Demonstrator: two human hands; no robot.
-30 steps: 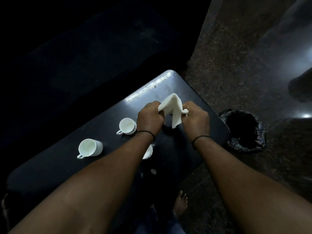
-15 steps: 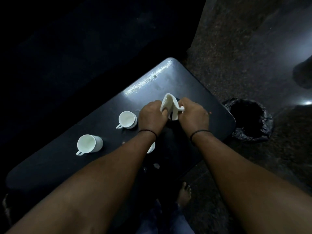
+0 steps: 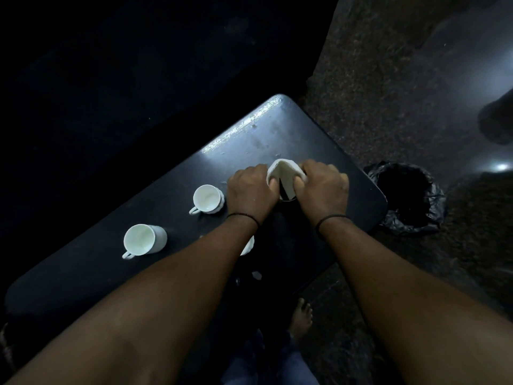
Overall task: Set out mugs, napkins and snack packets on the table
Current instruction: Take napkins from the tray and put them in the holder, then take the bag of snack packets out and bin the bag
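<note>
Item, nearest: a third white mug [image 3: 248, 245], mostly hidden under the left forearm, with a plain white mug [image 3: 144, 240] at the left of the dark bench [image 3: 83, 273] and a ribbed white mug [image 3: 207, 199] just beyond it, both upright, handles toward the viewer, no writing legible on any. Item, mid-bench: left hand [image 3: 251, 190] and right hand [image 3: 323, 188] both closed on one folded white napkin [image 3: 286, 173], each pinching a side, the fold peaked upward between them over a dark, unclear object. Item, farther right, on the floor beside the bench: a bin lined with a black bag [image 3: 408, 198].
</note>
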